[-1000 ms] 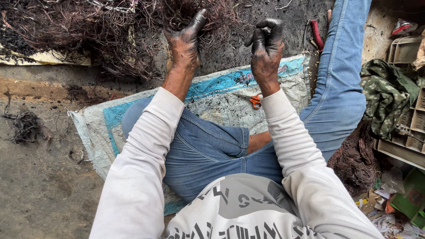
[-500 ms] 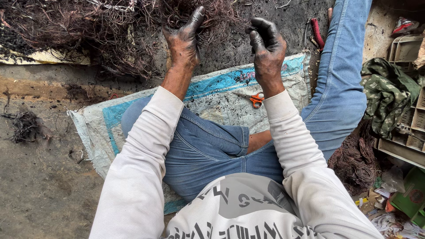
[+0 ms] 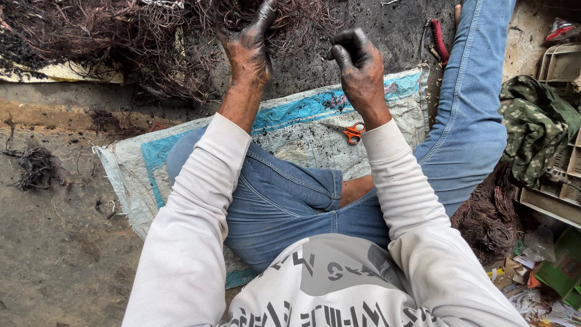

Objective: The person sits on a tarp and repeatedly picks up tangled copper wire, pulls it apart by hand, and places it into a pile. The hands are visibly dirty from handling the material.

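Observation:
My left hand (image 3: 247, 51), black with soot, stretches forward with its fingers straight and its tips in the tangled pile of burnt thin wire (image 3: 121, 42). Whether it grips any strand is unclear. To its right, my right hand (image 3: 361, 68), just as blackened, is raised above the woven blue and white sack (image 3: 290, 118) with its fingers curled in. I see nothing inside them. Orange-handled scissors (image 3: 349, 131) lie on the sack just below the right wrist. I sit on the sack in blue jeans (image 3: 284, 194), my right leg stretched forward.
Red-handled pliers (image 3: 437, 39) lie on the dark ground beside my right leg. A green patterned cloth (image 3: 535, 124), plastic crates (image 3: 563, 60) and a coil of reddish wire (image 3: 490, 221) crowd the right side. A small wire clump (image 3: 36, 166) lies on the dirt at left.
My right hand's fingers spread a little half a second ago and have curled in again. The left hand stays at the wire pile, barely moved.

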{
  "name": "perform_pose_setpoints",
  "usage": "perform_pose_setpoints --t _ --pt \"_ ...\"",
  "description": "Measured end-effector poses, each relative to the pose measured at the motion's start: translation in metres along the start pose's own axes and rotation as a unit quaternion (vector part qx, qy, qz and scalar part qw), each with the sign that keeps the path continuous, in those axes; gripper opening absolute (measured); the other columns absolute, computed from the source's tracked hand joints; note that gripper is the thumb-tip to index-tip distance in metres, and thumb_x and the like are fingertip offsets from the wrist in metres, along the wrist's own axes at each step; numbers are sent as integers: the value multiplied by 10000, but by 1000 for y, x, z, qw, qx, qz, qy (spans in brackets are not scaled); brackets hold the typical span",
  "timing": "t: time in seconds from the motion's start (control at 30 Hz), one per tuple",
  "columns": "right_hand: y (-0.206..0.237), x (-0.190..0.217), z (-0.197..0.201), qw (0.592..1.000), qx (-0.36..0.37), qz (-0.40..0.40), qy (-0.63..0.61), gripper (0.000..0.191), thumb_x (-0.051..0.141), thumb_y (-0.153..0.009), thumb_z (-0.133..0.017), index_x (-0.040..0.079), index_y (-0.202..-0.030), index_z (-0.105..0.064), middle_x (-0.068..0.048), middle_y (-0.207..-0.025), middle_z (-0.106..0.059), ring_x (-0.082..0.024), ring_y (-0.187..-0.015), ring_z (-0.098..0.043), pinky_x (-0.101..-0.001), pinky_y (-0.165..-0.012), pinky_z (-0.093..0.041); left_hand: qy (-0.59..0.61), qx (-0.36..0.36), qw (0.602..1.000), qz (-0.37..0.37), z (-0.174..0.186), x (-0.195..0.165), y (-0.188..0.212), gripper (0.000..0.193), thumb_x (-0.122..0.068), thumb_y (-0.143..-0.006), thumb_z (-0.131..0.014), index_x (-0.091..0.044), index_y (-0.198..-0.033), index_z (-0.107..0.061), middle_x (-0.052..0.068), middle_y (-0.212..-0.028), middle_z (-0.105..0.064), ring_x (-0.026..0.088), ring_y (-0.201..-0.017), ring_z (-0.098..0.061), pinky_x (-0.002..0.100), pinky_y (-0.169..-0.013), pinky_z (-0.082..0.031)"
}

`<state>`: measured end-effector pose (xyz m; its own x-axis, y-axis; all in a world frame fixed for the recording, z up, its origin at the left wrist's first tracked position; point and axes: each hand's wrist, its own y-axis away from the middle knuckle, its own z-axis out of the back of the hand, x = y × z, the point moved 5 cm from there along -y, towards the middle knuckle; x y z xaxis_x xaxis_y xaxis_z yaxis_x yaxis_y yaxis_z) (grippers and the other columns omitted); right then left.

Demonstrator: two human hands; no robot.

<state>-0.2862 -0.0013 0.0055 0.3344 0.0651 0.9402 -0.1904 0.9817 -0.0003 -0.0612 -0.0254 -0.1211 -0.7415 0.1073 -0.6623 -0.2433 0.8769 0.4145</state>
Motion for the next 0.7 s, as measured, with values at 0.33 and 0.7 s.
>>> perform_pose_setpoints --t 0.33,0.7 --pt "-3 13 2 999 -17 7 46 162 102 -1065 -685 83 -1218 -638 -64 -1099 -704 -125 -942 -681 -301 -838 -606 -36 -18 999 -13 5 -3 -1 1139 -170 -706 -964 -28 -1517 -177 238 -1378 -611 348 -1394 -496 652 -1248 -113" --pt "-2 -5 0 999 -32 -27 -26 138 108 -1085 -721 97 -1185 -626 -43 -1102 -660 -94 -887 -619 -253 -741 -537 -11 -3 998 -55 -6 -10 5 1060 -70 -732 -953 -91 -1522 -246 200 -1317 -609 362 -1255 -607 613 -1241 -354"
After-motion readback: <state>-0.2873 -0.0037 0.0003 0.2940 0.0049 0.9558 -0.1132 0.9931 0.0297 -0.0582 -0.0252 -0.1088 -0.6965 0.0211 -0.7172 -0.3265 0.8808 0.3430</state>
